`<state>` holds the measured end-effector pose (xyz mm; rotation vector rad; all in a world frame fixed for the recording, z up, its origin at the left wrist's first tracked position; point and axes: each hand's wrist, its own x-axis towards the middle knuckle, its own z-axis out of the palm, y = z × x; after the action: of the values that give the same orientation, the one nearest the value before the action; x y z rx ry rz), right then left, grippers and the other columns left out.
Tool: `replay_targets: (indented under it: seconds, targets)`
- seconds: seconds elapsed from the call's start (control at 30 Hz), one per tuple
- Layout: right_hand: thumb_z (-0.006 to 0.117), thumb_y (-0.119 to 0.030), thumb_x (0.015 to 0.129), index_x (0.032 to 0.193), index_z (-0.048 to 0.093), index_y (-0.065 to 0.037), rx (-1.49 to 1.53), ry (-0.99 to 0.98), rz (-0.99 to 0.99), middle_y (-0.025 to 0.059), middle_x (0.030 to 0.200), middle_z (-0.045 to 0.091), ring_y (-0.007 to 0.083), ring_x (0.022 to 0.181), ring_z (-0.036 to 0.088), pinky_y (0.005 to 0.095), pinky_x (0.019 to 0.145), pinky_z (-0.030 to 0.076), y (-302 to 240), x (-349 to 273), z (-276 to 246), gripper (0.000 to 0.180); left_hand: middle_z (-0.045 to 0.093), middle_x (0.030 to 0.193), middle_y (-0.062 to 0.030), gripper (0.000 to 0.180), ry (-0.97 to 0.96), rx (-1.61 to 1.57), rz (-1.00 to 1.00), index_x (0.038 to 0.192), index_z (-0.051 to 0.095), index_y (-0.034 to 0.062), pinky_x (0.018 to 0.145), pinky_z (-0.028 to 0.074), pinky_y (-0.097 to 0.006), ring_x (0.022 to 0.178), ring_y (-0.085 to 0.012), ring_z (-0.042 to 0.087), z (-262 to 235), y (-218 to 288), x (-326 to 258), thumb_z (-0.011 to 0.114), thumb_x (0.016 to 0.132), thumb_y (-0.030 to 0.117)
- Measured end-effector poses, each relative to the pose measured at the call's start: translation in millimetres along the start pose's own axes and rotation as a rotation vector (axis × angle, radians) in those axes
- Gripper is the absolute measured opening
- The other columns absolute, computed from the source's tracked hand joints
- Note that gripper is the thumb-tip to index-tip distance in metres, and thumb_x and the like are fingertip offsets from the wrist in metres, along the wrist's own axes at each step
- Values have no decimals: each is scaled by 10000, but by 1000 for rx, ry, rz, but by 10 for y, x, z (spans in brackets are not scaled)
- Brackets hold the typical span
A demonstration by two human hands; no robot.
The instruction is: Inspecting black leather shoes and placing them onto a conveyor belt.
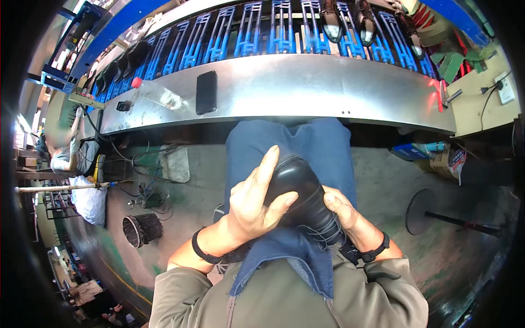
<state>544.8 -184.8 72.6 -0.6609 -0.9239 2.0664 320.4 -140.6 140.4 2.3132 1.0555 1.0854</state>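
Note:
A black leather lace-up shoe (294, 181) rests over my lap, its rounded toe pointing away from me and its laces toward my body. My left hand (256, 198) lies along the shoe's left side, fingers stretched toward the toe and thumb spread over the upper. On the other side, my right hand (340, 209) grips the shoe near the laces, thumb on top; its other fingers are mostly hidden. Beneath the shoe are my blue-clad legs (249, 142) and a blue apron (295, 256).
Ahead runs a metal ledge (273, 90) bearing a black phone (206, 92) and a clear bottle (164, 97). Behind it, blue racks (281, 33) carry brown shoes (332, 24). A black bucket (143, 229) stands left, a round-based stand (421, 212) right. Another person (68, 153) sits far left.

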Motion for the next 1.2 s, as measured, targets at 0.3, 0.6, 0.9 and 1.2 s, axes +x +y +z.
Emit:
replay_targets:
  seconds: [0.3,0.6,0.9,1.2]
  targets:
    - [393,-533,1044,1437,456,48,305,186,9,200,1373,586,287,1191,631,393,1022,517,47,-56,-73,704,551,1396,-274,856,-163,-506,-310,1518,273,-84,1056,455,-385,1257,-331,598,137,-12,85,695,944,390]
    - [393,-682,961,1403,474,24,751,202,74,303,1121,660,490,820,691,551,711,612,27,68,80,837,626,1242,-301,661,-128,-352,3,1486,360,-88,771,573,-387,893,-397,713,130,-248,182,665,963,177]
    - [369,-606,1000,1356,529,2,790,218,52,288,1105,673,488,858,694,590,728,606,-44,143,214,722,668,731,-217,616,-122,-176,92,1439,345,-172,599,549,-438,605,-376,668,2,-169,218,607,947,90]
    - [434,-536,1026,1363,420,52,-622,356,-145,267,1222,624,388,1106,648,456,935,505,-279,413,597,677,562,1283,-160,838,143,-859,-554,1432,335,-32,1057,442,-399,1213,-251,554,79,-230,181,783,855,379]
